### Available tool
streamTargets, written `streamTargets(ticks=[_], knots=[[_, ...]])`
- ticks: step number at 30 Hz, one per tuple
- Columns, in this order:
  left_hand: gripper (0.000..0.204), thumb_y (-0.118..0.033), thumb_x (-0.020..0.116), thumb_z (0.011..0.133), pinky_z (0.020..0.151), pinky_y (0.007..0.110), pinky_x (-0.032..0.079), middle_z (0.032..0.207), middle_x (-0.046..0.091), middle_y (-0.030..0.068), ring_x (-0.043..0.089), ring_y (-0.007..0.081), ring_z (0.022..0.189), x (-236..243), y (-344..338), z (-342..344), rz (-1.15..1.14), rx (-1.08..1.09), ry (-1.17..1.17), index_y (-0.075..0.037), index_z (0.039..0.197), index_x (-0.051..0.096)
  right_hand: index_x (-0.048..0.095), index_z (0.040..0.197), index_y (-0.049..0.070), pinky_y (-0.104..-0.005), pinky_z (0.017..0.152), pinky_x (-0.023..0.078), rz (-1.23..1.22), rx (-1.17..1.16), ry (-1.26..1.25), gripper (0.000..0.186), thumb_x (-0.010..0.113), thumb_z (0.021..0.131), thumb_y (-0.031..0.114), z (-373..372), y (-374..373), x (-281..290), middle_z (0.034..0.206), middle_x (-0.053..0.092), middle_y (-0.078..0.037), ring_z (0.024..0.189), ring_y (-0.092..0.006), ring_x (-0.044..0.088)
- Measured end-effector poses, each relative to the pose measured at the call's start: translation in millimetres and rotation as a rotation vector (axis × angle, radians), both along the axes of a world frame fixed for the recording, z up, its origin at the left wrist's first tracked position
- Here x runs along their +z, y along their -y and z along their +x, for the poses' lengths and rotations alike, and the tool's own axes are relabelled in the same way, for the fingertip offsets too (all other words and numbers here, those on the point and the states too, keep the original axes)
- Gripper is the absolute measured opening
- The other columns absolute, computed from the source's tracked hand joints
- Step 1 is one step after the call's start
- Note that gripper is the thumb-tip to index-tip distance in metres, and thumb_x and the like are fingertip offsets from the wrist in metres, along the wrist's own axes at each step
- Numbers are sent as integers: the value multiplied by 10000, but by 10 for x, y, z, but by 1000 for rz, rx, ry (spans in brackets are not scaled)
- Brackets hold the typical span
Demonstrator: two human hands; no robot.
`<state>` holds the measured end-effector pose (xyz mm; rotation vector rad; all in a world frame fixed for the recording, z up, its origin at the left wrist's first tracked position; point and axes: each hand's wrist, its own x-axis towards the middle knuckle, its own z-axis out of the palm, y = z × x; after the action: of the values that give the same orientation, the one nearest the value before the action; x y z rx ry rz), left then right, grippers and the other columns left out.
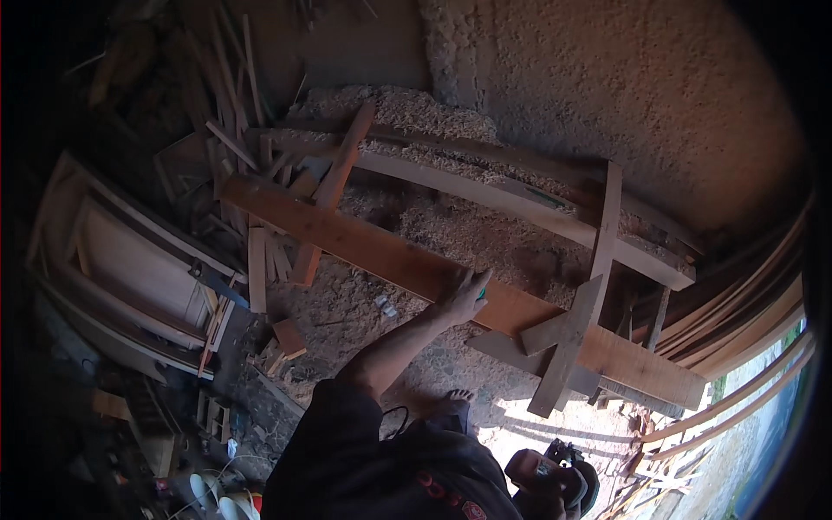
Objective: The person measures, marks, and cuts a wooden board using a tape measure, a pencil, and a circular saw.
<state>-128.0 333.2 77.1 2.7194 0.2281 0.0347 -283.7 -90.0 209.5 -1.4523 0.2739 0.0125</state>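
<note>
A long reddish-brown plank lies slantwise in front of me across wooden crosspieces. My left hand rests on the middle of the plank, its fingers closed on a small green object that they mostly hide. Low on the right, close to my body, my right hand is in shadow, closed on a bulky dark tool whose exact kind I cannot make out. Near the plank's right end, a crosspiece lies over it, and another crosspiece passes by its left part.
Behind the plank runs a long pale beam, with heaped wood shavings against the rough wall. A wooden frame with a handsaw on it stands at left. Curved boards lean at right. Offcuts litter the floor.
</note>
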Motion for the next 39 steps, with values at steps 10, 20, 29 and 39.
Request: streamTargets(ticks=[10,20,29,39], knots=[[445,-375,652,912,857,483,495,996,667,200,658,371,994,737,2302,-1385,-985,-604,-342,-28,1168,539,557,1342,7,-349,818,588,80,733,-501,507,634,842,33,129,-452,61,1228,638,-187,1040,-262,681],[540,-329,730,767,782,473,525,921,665,242,681,384,830,626,3401,-1446,-767,-645,-457,55,1088,525,454,1454,23,-391,904,583,178,312,-442,715,604,760,-61,92,758,-204,1295,602,-215,1122,-317,663],[535,-391,716,845,864,462,517,1013,659,246,676,365,983,610,3668,-1424,-661,-595,-554,11,1127,501,375,1532,20,-359,1011,528,87,302,-340,876,806,773,-58,42,1321,-364,1350,600,-162,1199,-227,622],[385,-342,583,913,939,443,517,1136,715,164,678,370,1075,299,2597,-1101,-325,-733,-771,-95,1191,685,455,1467,69,-341,1038,473,12,257,-217,847,758,680,-5,60,1752,-387,1295,593,-78,1210,-199,584]])
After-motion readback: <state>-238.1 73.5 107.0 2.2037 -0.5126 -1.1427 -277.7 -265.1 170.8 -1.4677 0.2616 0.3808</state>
